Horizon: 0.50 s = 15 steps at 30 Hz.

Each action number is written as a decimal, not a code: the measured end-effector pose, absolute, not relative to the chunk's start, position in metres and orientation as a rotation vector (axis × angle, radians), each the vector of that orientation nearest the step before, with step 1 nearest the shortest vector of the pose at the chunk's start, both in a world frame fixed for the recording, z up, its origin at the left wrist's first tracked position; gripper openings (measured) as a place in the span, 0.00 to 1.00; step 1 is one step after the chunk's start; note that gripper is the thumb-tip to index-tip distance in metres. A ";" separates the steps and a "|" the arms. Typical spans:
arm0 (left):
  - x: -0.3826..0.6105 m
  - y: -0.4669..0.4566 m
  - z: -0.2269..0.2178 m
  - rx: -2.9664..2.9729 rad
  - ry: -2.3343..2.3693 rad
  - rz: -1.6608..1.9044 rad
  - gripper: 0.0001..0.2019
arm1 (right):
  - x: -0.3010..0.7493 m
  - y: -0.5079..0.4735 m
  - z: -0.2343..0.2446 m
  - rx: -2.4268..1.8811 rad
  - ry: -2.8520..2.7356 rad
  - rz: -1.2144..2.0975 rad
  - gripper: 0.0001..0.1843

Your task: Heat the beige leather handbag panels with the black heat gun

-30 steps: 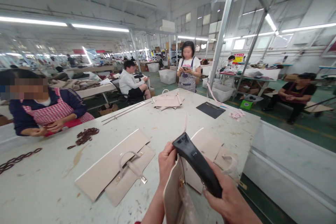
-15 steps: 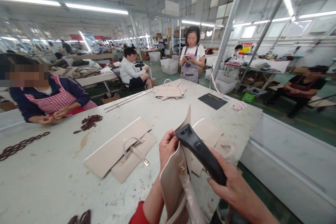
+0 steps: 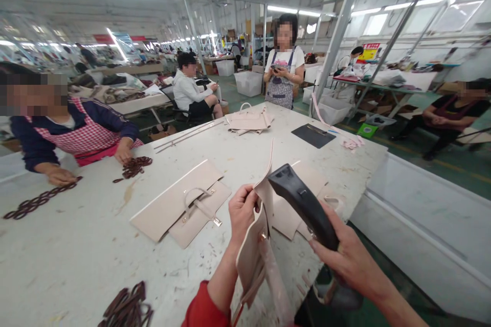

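My left hand (image 3: 241, 210) grips the upper edge of a beige leather bag panel (image 3: 253, 255) held upright over the near edge of the white worktable (image 3: 76, 245). A gold stud shows on the panel just below my fingers. My right hand (image 3: 347, 260) holds a black plastic hand tool (image 3: 303, 204) by its handle, its tip raised beside the panel's top edge. More beige panels (image 3: 295, 199) lie on the table just behind the tool.
A flat beige bag piece with a handle (image 3: 182, 207) lies left of my hands. Dark brown chain-like strips (image 3: 128, 309) sit at the near edge. A person in a checked apron (image 3: 72, 135) works with brown strips (image 3: 135, 166) at the left. A black clipboard (image 3: 313, 135) and stacked beige pieces (image 3: 249, 120) lie farther back.
The view has tilted down and my hands sit a little higher in frame. The tool's tip has lifted away from the panel edge. The person at the left has spread both hands apart.
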<state>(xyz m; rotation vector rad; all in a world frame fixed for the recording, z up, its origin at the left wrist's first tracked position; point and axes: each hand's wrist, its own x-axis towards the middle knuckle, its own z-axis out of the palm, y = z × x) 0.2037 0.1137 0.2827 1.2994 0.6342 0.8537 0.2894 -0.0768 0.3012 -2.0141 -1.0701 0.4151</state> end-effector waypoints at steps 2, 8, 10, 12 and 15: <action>0.203 0.116 0.283 1.302 0.620 0.863 0.08 | 0.290 -0.076 0.299 -1.991 -1.122 0.459 0.37; 0.199 0.117 0.281 1.463 0.558 0.880 0.04 | 0.281 -0.061 0.293 -1.910 -1.270 0.466 0.36; 0.199 0.122 0.280 1.437 0.524 0.846 0.06 | 0.277 -0.055 0.292 -1.900 -1.260 0.420 0.35; 0.199 0.134 0.275 1.286 0.506 0.839 0.06 | 0.276 -0.049 0.290 -1.905 -1.226 0.372 0.36; 0.191 0.171 0.256 1.059 0.580 0.920 0.12 | 0.282 -0.044 0.283 -1.958 -1.140 0.350 0.37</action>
